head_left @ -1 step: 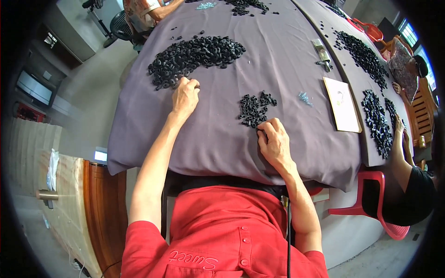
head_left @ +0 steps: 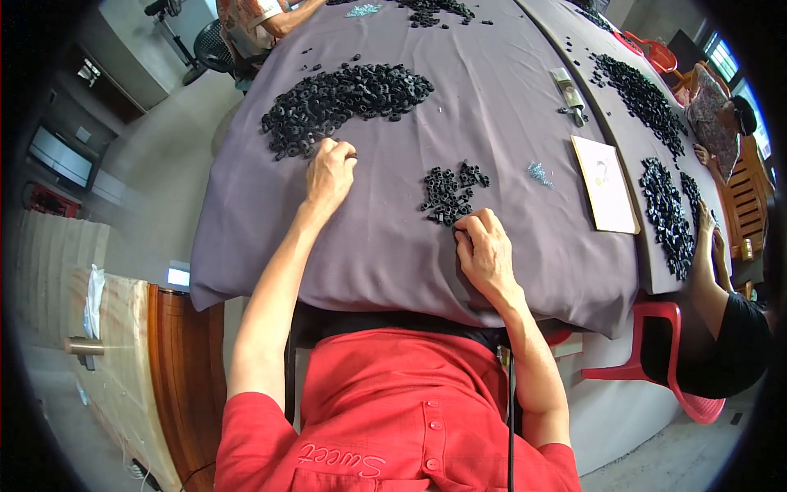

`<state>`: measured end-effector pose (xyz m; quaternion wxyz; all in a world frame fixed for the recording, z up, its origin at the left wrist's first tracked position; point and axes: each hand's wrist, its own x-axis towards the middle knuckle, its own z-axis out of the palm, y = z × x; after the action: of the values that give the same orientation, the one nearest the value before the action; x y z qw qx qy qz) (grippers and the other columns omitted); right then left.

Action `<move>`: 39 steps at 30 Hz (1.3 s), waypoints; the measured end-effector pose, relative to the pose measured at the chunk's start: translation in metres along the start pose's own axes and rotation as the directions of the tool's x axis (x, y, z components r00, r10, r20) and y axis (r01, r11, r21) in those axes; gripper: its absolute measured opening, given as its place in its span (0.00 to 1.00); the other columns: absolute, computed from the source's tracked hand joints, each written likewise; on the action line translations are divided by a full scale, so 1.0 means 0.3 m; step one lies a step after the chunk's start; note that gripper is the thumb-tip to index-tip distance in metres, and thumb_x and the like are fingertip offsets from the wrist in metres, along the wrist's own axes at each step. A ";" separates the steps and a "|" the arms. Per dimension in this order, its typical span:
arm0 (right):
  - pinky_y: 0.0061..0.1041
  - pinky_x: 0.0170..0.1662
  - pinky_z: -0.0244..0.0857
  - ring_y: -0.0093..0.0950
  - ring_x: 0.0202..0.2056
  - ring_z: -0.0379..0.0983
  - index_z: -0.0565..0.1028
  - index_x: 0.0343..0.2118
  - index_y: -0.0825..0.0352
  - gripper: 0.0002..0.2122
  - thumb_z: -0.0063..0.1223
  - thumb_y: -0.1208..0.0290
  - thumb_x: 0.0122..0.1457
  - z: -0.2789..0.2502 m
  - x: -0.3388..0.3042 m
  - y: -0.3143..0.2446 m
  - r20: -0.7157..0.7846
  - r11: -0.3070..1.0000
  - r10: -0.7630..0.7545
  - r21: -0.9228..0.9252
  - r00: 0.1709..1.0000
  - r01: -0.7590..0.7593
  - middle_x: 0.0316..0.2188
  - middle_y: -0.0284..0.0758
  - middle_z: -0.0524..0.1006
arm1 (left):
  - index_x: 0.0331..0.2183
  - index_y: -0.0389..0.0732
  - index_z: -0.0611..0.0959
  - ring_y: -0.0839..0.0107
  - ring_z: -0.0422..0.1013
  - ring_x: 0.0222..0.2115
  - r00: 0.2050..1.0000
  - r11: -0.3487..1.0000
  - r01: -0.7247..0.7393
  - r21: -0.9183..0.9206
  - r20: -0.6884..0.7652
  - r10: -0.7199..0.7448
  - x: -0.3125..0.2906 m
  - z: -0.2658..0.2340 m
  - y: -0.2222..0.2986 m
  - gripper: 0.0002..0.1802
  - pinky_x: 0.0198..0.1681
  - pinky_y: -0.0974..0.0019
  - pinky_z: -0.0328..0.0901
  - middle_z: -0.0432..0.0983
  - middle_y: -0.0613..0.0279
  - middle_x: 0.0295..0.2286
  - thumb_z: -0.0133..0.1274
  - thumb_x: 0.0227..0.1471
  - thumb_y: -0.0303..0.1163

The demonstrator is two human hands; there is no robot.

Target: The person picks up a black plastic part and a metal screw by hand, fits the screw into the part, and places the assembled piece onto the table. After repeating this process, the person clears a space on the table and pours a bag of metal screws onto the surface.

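Observation:
A large heap of small black ring-shaped parts [head_left: 352, 94] lies on the grey cloth, ahead and to the left. At its near edge my left hand [head_left: 330, 172] is closed, with a small black part showing at the fingertips. My right hand [head_left: 485, 244] rests on the cloth, fingers bent and pressed together, against the near edge of a smaller pile of black parts [head_left: 447, 195]. What the right fingers hold, if anything, is hidden. Right of that pile lies a little group of clear bluish bits [head_left: 539, 174].
A pale board [head_left: 605, 184] and a tube-like packet [head_left: 569, 88] lie at the right. Beyond the table seam, more black parts [head_left: 666, 217] lie near a co-worker's hands [head_left: 707, 220]. A red chair [head_left: 656, 353] stands at the right; another person's arm [head_left: 287, 20] shows far left.
My left hand has shifted very slightly right, and the black part at its fingertips now shows more clearly. The right hand stays in place.

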<state>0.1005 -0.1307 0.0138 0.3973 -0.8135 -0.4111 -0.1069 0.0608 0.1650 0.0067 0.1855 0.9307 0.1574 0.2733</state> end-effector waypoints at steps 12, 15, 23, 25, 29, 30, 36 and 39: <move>0.24 0.34 0.64 0.25 0.30 0.71 0.71 0.41 0.70 0.12 0.47 0.84 0.52 -0.024 -0.012 0.016 -0.025 0.878 0.277 0.412 0.961 -0.243 0.29 0.35 0.72 | 0.40 0.35 0.77 0.81 0.71 0.23 0.894 0.242 0.447 -0.861 0.416 -0.168 -0.316 0.020 0.466 0.11 0.26 0.77 0.68 0.75 0.66 0.26 0.52 0.52 0.24; 0.18 0.37 0.66 0.18 0.31 0.71 0.73 0.40 0.70 0.10 0.47 0.83 0.54 -0.038 -0.011 0.007 0.078 0.785 0.336 0.527 0.939 -0.325 0.30 0.31 0.74 | 0.39 0.33 0.77 0.78 0.72 0.25 0.893 0.213 0.449 -0.868 0.424 -0.154 -0.348 0.045 0.464 0.11 0.29 0.75 0.70 0.76 0.63 0.25 0.52 0.52 0.24; 0.15 0.35 0.67 0.16 0.28 0.71 0.74 0.37 0.70 0.07 0.51 0.80 0.56 -0.035 -0.012 -0.011 0.180 0.497 0.399 0.782 0.899 -0.377 0.29 0.29 0.76 | 0.38 0.33 0.77 0.78 0.73 0.26 0.892 0.244 0.451 -0.858 0.422 -0.164 -0.360 0.056 0.463 0.10 0.30 0.74 0.70 0.77 0.61 0.26 0.52 0.51 0.22; 0.14 0.32 0.66 0.15 0.26 0.70 0.75 0.37 0.70 0.06 0.52 0.79 0.55 -0.039 -0.019 0.008 0.235 0.556 0.379 0.715 0.895 -0.424 0.26 0.27 0.75 | 0.38 0.34 0.77 0.78 0.73 0.26 0.892 0.250 0.451 -0.857 0.420 -0.169 -0.360 0.061 0.462 0.10 0.30 0.74 0.70 0.77 0.62 0.26 0.52 0.51 0.22; 0.13 0.30 0.65 0.14 0.25 0.69 0.75 0.36 0.69 0.06 0.53 0.79 0.55 -0.035 -0.021 0.002 0.258 0.546 0.401 0.703 0.879 -0.456 0.24 0.26 0.75 | 0.38 0.35 0.78 0.79 0.73 0.26 0.901 0.241 0.432 -0.869 0.407 -0.147 -0.361 0.068 0.466 0.10 0.29 0.74 0.70 0.77 0.63 0.26 0.52 0.51 0.22; 0.14 0.31 0.66 0.14 0.26 0.70 0.75 0.35 0.69 0.06 0.53 0.78 0.55 -0.033 -0.023 0.007 0.258 0.513 0.410 0.728 0.875 -0.455 0.25 0.27 0.75 | 0.38 0.35 0.78 0.79 0.73 0.26 0.903 0.223 0.428 -0.876 0.406 -0.139 -0.357 0.071 0.470 0.09 0.29 0.74 0.70 0.77 0.64 0.26 0.52 0.51 0.22; 0.20 0.38 0.69 0.22 0.34 0.73 0.70 0.33 0.71 0.03 0.47 0.80 0.57 -0.075 0.004 0.008 0.191 0.302 0.430 0.891 0.883 -0.340 0.36 0.37 0.75 | 0.38 0.36 0.78 0.81 0.71 0.25 0.902 0.247 0.430 -0.868 0.405 -0.148 -0.365 0.052 0.461 0.09 0.29 0.75 0.69 0.75 0.66 0.25 0.52 0.51 0.22; 0.18 0.29 0.65 0.20 0.26 0.70 0.68 0.29 0.69 0.02 0.45 0.83 0.53 -0.136 0.016 0.072 0.126 0.363 0.513 0.865 0.849 -0.347 0.34 0.37 0.76 | 0.38 0.35 0.77 0.80 0.71 0.26 0.903 0.232 0.429 -0.873 0.410 -0.127 -0.368 0.051 0.457 0.09 0.29 0.76 0.69 0.75 0.67 0.25 0.52 0.51 0.22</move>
<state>0.1262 -0.1653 0.0311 0.7949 -0.5684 -0.1454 0.1543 0.0072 -0.0032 0.0042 0.7646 0.6175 0.1031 0.1532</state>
